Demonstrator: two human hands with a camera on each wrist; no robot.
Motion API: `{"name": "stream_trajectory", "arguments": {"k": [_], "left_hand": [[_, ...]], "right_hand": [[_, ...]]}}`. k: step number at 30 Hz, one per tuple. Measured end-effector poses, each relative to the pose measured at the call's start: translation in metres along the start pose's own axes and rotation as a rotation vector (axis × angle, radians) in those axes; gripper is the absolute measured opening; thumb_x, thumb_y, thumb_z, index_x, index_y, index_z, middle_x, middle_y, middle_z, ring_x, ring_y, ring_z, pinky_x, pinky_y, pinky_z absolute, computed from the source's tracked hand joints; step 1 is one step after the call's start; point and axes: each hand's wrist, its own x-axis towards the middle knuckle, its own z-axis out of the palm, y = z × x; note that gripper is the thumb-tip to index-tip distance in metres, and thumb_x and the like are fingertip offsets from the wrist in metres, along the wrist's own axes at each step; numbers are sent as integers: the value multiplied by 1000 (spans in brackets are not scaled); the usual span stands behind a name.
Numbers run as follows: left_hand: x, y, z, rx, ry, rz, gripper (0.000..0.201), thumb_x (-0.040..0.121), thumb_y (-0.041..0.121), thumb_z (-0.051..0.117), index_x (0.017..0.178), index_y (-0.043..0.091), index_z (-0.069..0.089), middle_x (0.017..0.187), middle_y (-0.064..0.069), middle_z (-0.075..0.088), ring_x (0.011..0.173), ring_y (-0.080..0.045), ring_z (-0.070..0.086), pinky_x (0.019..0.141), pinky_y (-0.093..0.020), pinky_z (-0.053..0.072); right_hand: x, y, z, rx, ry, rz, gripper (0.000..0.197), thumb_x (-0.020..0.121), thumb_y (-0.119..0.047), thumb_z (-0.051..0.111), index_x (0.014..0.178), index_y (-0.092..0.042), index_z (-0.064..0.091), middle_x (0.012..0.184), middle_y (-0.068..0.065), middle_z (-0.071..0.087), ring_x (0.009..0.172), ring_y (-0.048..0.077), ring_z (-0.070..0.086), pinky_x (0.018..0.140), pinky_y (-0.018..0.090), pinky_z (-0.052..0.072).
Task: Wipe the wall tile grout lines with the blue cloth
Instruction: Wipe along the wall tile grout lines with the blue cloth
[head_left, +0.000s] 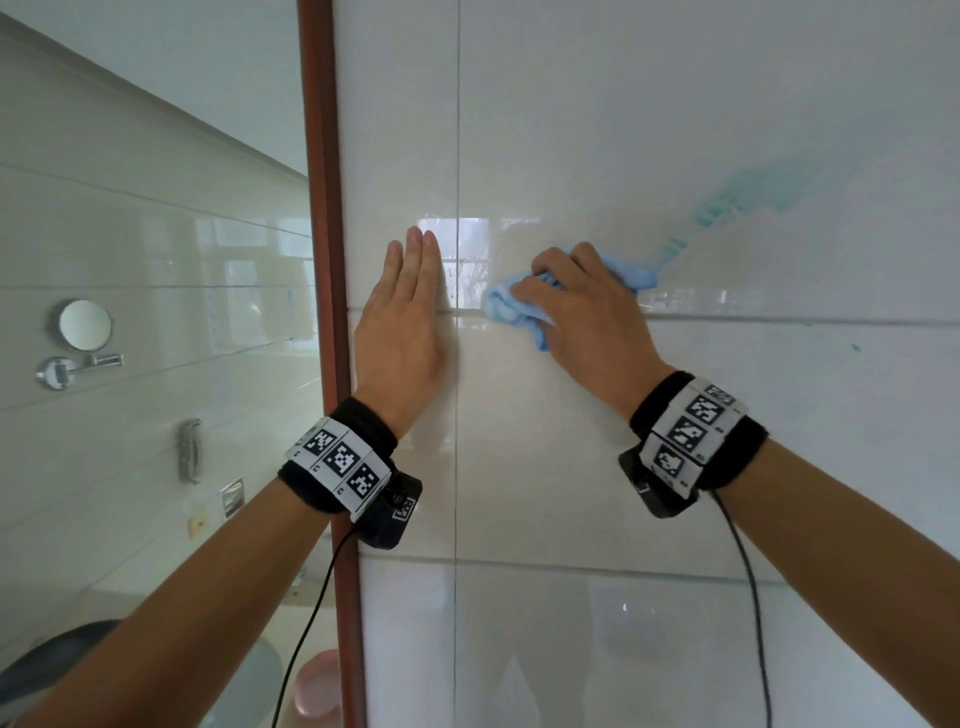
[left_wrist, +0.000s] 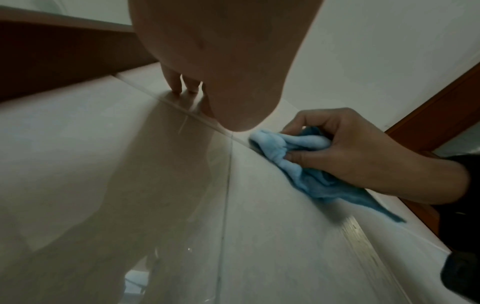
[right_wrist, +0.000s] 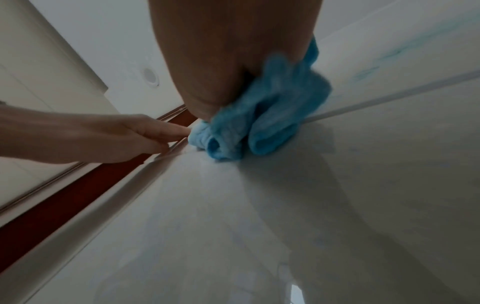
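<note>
glossy white wall tiles (head_left: 649, 130) fill most of the head view, cut by a vertical grout line (head_left: 457, 130) and a horizontal grout line (head_left: 779, 318) that cross between the two hands. a second horizontal line (head_left: 571, 564) runs lower down. tiles mirror a bright window patch and both forearms.

left hand (head_left: 402, 322) lies flat on the tile, fingers straight and together, just right of a red-brown frame (head_left: 322, 260) — its palm spans the horizontal grout line.

right hand (head_left: 582, 312) has fingers curled round a bunched blue cloth (head_left: 506, 306) and presses it onto the tile at the horizontal grout line, just right of the crossing. in the left wrist view the cloth (left_wrist: 285, 144) sits right on that line, a loose tail trailing under the wrist; the right wrist view shows it (right_wrist: 259, 123) folded in thick rolls, close to the left fingertips.

blue streaks (head_left: 727, 208) smear the tile up and to the right of the cloth — a small blue fleck (head_left: 854, 348) lies below the line.

left of the frame: more tiled wall in a side room, a round chrome mirror on an arm (head_left: 83, 325), a chrome handle (head_left: 189, 449).
</note>
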Motion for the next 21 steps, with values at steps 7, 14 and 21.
{"name": "stream_trajectory", "arguments": {"k": [7,14,21], "left_hand": [[-1,-7,0,-78,19,-50,79,91,-12,37,166,11,22,173,-7,19,160,-26,16,121,-28,21],[-1,30,-1,-87,24,25,90,74,-19,39,161,1,31,168,-18,30,157,-34,27,126,-44,31],[-1,104,28,-168,12,139,84,79,6,18,162,3,27,170,-15,26,159,-29,22,124,-44,34]], "right_hand": [[22,-39,18,4,-13,-12,33,65,8,73,92,-11,65,101,9,62,91,30,56,70,41,44],[-27,25,-17,-65,-14,-15,31,71,2,70,100,-9,69,106,13,65,92,29,46,74,45,45],[-94,91,-60,-176,54,79,36,72,8,68,104,-7,71,114,17,66,96,33,54,74,45,50]]}}
